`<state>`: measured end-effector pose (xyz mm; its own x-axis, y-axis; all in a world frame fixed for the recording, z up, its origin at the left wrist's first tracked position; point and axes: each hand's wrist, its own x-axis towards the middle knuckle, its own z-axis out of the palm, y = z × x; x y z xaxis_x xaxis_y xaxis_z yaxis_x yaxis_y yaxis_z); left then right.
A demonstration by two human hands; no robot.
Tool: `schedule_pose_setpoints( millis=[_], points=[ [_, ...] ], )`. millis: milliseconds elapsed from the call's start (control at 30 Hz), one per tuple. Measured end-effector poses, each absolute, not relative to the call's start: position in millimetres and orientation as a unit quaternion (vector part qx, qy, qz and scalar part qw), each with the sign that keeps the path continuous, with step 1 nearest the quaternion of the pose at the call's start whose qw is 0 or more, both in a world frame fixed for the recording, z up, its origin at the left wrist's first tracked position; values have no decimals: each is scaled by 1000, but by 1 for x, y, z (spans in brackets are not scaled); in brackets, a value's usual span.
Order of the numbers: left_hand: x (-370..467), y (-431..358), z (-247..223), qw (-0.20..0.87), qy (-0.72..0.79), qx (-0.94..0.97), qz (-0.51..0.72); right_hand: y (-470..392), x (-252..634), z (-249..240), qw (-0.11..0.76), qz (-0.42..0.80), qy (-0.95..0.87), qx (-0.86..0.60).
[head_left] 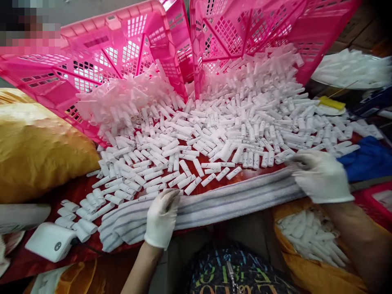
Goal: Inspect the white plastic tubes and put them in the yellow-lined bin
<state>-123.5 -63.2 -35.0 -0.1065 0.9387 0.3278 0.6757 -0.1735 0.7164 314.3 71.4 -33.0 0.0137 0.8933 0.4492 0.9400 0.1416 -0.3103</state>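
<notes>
My left hand (162,216), in a white glove, rests on the front edge of a striped towel (226,204), its fingers curled together on the cloth. At the towel's right end, my right hand (321,175), also gloved in white, pinches the fabric with bent fingers. The grey-and-white towel lies along the near edge of a red-covered table (36,267). Just beyond it spreads a large heap of short white tubes (214,126), some with dark marks.
Two pink baskets (180,36) lean behind the heap, tubes spilling from them. A yellow cushion (39,151) and white device (50,241) are left. Blue cloth (367,159) lies right. An orange-lined container (290,261) holds white tubes below. Another stands upper right.
</notes>
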Motion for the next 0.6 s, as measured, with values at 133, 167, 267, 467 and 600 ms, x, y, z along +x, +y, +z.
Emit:
schedule_pose_setpoints(
  millis=[133,167,267,467,600],
  points=[
    [-94,-28,-26,118,674,666,296,78,234,-18,237,104,-878,-402],
    [-86,-19,-25,110,690,671,247,81,214,-20,204,125,-899,-367],
    [-70,3,-24,89,690,708,121,92,172,-32,144,125,-915,-355],
    [-74,21,-20,99,673,713,173,104,162,-42,213,173,-866,-419],
    [-65,21,-19,231,620,617,425,89,164,-25,360,350,-735,-456]
  ],
)
